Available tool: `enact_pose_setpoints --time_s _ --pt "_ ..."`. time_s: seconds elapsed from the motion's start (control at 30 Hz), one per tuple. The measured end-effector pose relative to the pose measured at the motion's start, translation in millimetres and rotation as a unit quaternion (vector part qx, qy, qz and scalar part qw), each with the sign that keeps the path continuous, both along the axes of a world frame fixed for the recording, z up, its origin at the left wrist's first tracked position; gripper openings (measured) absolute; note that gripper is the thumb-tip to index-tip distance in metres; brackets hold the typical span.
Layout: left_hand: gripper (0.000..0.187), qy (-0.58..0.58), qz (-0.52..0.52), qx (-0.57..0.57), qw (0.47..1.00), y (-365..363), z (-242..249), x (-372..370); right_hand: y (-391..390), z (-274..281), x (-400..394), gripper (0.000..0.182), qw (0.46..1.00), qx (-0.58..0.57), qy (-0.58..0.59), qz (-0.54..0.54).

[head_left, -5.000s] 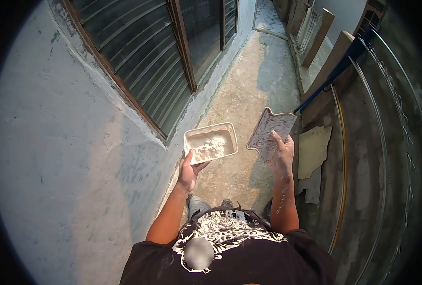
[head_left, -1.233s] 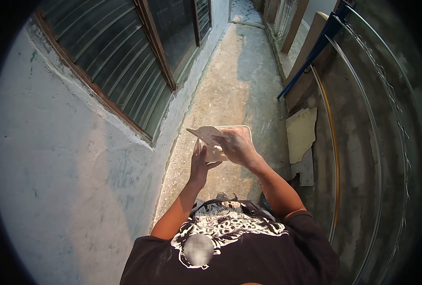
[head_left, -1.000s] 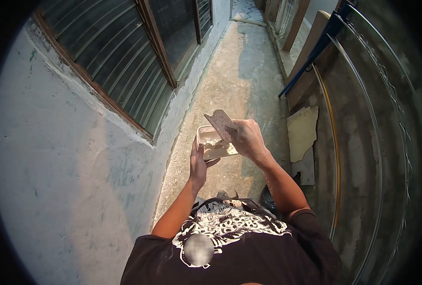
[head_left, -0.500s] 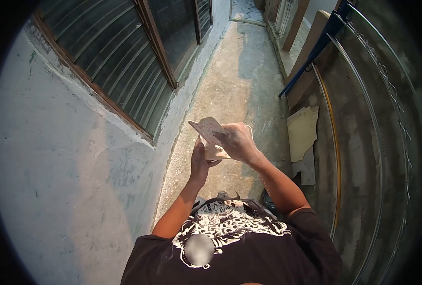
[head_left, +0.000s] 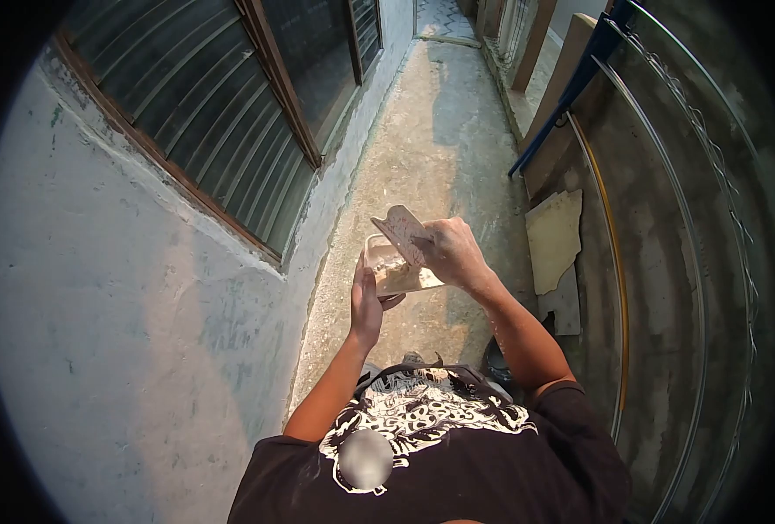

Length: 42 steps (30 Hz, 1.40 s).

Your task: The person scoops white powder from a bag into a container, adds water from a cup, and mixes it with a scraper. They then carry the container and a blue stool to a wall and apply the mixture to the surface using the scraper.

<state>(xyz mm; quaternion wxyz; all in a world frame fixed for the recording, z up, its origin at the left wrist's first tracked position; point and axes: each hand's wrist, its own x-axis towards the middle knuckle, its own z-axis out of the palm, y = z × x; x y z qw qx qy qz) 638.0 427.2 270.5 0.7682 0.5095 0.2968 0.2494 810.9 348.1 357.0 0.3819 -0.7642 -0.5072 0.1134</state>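
Above the tray your left hand grips, your right hand clutches the scraper; tilting could spill filler.

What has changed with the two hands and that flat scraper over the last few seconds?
The right hand swung its flat, plaster-smeared scraper from out at the side leftward, onto the shallow white plastic tray of plaster. It has been dipping and lifting there since. The left hand holds the tray as before; nothing was let go.
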Motion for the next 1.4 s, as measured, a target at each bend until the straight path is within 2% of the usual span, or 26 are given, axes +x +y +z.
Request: enact_pose_setpoints --time_s 0.1,0.17,0.2,0.23,0.3,0.37,0.43,0.5,0.57,0.7,0.83,0.9,1.0,1.03,1.1,1.23,1.3,1.4 --pt "0.068 -0.020 0.003 -0.020 1.000 9 -10 -1 1 -3 -5 0.011 0.999 0.038 -0.018 -0.022" --pt "0.070 -0.020 -0.020 -0.015 0.999 16 -9 -5 3 -1 -17 0.011 0.981 0.179 0.003 0.074" --pt "0.071 -0.020 -0.016 -0.020 0.999 17 -8 -8 2 -14 -10 0.017 0.986 0.134 -0.037 0.091" --pt "0.072 -0.020 -0.012 -0.025 0.999 18 -7 -12 -3 -17 -4 0.017 0.986 0.136 -0.035 0.092" --pt "0.074 0.002 -0.010 -0.022 1.000 14 -7 -13 -8 3 4 0.016 0.996 -0.032 0.063 0.062" --pt "0.072 -0.028 -0.039 0.012 0.999 1 1 -11 -5 7 3 0.015 0.997 -0.024 0.057 0.050" --pt "0.069 0.001 -0.057 0.024 0.998 -4 4 -8 0 13 -3 0.016 0.997 0.024 0.003 0.075" --pt "0.067 0.008 -0.036 0.007 0.999 -6 -1 -6 8 -3 -2 0.015 0.995 0.038 -0.002 0.091" --pt "0.065 0.013 -0.037 0.018 0.999 -3 -2 -9 10 -4 -1 0.012 0.985 0.002 -0.150 0.091" --pt "0.061 -0.002 -0.006 0.003 1.000 8 6 -13 2 6 8 0.012 0.980 -0.106 -0.155 0.060" --pt "0.063 0.008 0.016 -0.018 1.000 10 -5 -16 3 -2 -1 0.014 0.984 -0.094 -0.136 0.069" --pt "0.065 0.000 0.020 -0.022 1.000 11 -15 -15 6 0 -3 0.015 0.993 -0.059 -0.050 0.084" --pt "0.063 -0.011 -0.001 -0.015 1.000 14 -11 -16 9 12 -2 0.015 0.992 -0.064 -0.005 0.104" --pt "0.063 -0.009 0.013 -0.013 1.000 14 -6 -18 8 12 3 0.015 0.992 -0.064 -0.004 0.104" --pt "0.062 -0.007 0.027 -0.011 1.000 14 -2 -20 6 13 12 0.016 0.985 -0.097 -0.099 0.104" --pt "0.056 -0.018 0.053 -0.001 0.998 17 -1 -23 14 10 3 0.013 0.993 -0.032 -0.079 0.084" --pt "0.054 -0.053 0.038 0.004 0.998 20 0 -25 14 8 -9 0.013 0.987 0.006 -0.067 0.148" --pt "0.056 -0.014 0.056 -0.001 0.998 20 1 -28 17 11 -5 0.013 0.981 -0.040 -0.067 0.177"
